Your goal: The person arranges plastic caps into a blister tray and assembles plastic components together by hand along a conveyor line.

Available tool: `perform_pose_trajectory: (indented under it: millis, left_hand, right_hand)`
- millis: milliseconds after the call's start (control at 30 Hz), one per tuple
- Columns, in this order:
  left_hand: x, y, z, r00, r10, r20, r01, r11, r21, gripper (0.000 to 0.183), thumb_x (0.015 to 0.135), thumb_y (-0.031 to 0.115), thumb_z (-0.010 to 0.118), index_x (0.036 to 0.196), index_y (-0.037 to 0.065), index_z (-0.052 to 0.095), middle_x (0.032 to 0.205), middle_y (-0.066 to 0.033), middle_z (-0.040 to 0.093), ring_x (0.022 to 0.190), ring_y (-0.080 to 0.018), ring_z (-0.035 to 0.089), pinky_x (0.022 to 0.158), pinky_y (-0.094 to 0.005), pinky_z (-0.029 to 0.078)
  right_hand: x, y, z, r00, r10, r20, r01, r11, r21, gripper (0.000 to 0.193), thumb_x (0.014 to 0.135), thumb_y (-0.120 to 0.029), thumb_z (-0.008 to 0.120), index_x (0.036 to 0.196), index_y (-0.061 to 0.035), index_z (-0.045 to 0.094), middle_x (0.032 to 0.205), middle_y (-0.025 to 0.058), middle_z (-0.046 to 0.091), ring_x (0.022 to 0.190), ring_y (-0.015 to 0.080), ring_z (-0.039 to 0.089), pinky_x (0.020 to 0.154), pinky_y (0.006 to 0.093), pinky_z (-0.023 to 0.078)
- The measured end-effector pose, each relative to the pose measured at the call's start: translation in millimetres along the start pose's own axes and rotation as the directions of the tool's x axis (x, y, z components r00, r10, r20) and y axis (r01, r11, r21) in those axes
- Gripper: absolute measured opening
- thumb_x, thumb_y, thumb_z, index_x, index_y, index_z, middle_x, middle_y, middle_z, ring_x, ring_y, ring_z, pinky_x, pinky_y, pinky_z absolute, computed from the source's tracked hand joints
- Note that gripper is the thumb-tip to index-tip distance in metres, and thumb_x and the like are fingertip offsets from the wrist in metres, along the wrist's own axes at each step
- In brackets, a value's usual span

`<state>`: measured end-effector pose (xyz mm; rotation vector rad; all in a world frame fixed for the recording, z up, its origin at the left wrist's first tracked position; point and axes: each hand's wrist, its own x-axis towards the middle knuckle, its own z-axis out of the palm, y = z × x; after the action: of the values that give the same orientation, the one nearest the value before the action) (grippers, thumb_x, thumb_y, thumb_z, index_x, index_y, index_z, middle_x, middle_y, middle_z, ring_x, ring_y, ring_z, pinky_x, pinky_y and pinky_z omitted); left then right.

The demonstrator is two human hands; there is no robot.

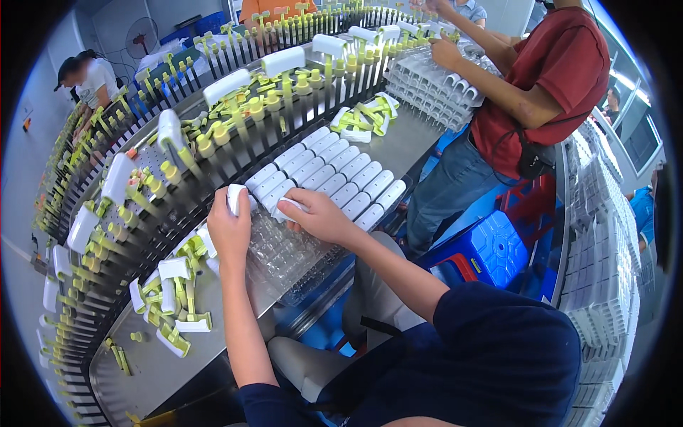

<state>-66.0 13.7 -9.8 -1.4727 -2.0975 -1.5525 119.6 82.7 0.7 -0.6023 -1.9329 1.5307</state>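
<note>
Left hand (231, 219): fingers curled, above a nearly upright left forearm (247, 324). Right hand (321, 216): fingers bent, right forearm (400, 269) slanting inward.

It's the L cam of 2 on my head, w/ a wide round view. It looks down & fwd, so my arms (245, 320) come up from the btm. My left hand (231, 220) and right hand (324, 217) are near the mid, pretty close to the cam. My dark blue sleeve (462, 309) is closer, btm R. The bench (188, 359) sits below; a fan (142, 35) is far off, top L. Straight lines bend at the rim.
</note>
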Motion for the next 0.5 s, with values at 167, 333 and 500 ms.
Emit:
perform_pose_trajectory:
  millis: [167, 333, 500]
  left_hand:
    - [-0.2, 1.7, -1.8, 1.000, 0.002, 0.007, -0.002, 1.000, -0.004, 0.029, 0.093, 0.028, 0.066, 0.099, 0.000, 0.064, 0.084, -0.0214, 0.068, 0.077, -0.0371, 0.067, 0.071, -0.0400, 0.051]
    - [-0.6, 2.0, -3.7, 1.000, 0.007, 0.001, -0.007, 1.000, 0.014, 0.029, 0.093, 0.028, 0.065, 0.100, -0.001, 0.064, 0.084, -0.0217, 0.068, 0.077, -0.0379, 0.067, 0.071, -0.0400, 0.051]
    - [-0.6, 6.4, -0.4, 1.000, -0.003, -0.002, 0.003, 1.000, 0.013, 0.028, 0.092, 0.027, 0.065, 0.100, 0.000, 0.064, 0.087, -0.0231, 0.068, 0.081, -0.0409, 0.066, 0.071, -0.0433, 0.051]
  right_hand:
    - [-0.5, -1.4, 0.6, 1.000, 0.014, 0.009, -0.014, 1.000, 0.005, 0.030, 0.100, -0.029, 0.058, 0.093, -0.0007, 0.063, 0.075, 0.0026, 0.063, 0.068, 0.0092, 0.060, 0.065, 0.0257, 0.048]
    - [-0.3, 0.1, 2.6, 1.000, 0.005, 0.011, -0.005, 1.000, 0.010, 0.030, 0.100, -0.030, 0.058, 0.094, -0.0006, 0.063, 0.076, 0.0025, 0.063, 0.069, 0.0090, 0.060, 0.065, 0.0257, 0.049]
    - [0.9, 3.3, -1.1, 1.000, -0.004, 0.021, 0.004, 1.000, 0.008, 0.030, 0.100, -0.030, 0.057, 0.096, -0.0002, 0.063, 0.078, 0.0019, 0.062, 0.069, 0.0087, 0.060, 0.065, 0.0255, 0.049]
